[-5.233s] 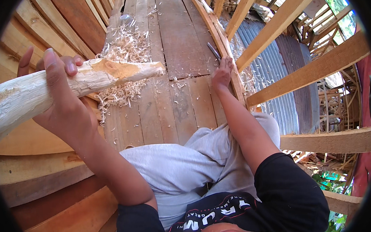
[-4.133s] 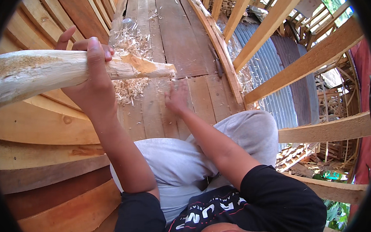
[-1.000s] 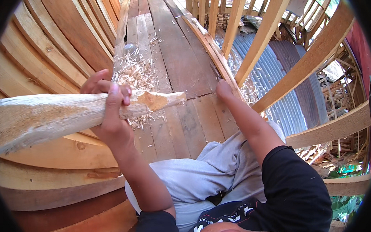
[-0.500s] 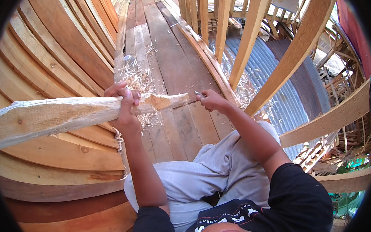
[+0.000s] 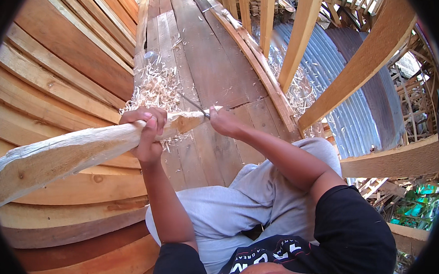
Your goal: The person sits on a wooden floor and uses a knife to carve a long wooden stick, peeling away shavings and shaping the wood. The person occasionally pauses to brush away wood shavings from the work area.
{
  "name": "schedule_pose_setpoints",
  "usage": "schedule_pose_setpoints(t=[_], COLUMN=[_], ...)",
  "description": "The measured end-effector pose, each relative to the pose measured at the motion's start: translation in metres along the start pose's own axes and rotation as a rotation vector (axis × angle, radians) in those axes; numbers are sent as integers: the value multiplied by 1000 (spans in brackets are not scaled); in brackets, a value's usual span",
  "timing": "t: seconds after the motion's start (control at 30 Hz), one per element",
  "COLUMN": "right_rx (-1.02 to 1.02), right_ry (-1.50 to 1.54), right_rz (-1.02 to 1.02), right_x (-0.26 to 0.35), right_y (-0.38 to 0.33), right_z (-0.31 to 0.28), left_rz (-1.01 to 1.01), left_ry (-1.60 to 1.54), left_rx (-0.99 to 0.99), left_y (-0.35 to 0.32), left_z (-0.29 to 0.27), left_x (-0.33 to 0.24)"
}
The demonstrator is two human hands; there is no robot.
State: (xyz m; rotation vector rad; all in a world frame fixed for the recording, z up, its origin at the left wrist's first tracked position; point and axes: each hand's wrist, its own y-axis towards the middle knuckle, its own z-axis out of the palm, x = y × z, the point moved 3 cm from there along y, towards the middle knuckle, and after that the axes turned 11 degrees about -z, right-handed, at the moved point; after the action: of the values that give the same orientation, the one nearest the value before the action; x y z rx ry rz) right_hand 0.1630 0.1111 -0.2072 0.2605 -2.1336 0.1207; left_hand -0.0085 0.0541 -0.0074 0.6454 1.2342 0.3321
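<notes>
A long pale piece of timber (image 5: 81,149) stretches in from the left edge and narrows toward its carved tip. My left hand (image 5: 149,133) is wrapped round it a little short of the notched, thinner end. At that end my right hand (image 5: 221,122) is closed on a knife (image 5: 192,101), whose thin dark blade slants up and left across the tip. Most of the knife's handle is hidden in my fingers. Beneath the tip lies a plank floor (image 5: 216,72) with a heap of curled wood shavings (image 5: 157,88).
Curved stacked planks (image 5: 53,91) form a wall at my left. On the right, upright wooden posts (image 5: 301,38) rise beside corrugated metal sheets (image 5: 343,91) strewn with shavings. A small round clear object (image 5: 151,56) stands by the heap. My legs (image 5: 223,206) are folded below.
My right hand has moved left to the timber's tip, and the knife blade now shows across it. The timber's far left end sits lower in view. My left hand keeps its grip.
</notes>
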Motion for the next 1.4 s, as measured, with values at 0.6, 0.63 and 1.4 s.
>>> schedule_pose_setpoints(t=[0.6,0.63,1.4], right_rx=[152,203,239], right_ry=[137,159,399], right_rz=[279,335,210], right_x=[-27,-16,27], right_y=[-6,-11,13], right_z=[-23,-28,-39], left_rz=[-18,-12,118], left_ry=[-92,-69,0], left_rx=[-101,-136,-384], left_y=[0,-1,4], left_z=[-12,-12,2], left_x=[8,7,12])
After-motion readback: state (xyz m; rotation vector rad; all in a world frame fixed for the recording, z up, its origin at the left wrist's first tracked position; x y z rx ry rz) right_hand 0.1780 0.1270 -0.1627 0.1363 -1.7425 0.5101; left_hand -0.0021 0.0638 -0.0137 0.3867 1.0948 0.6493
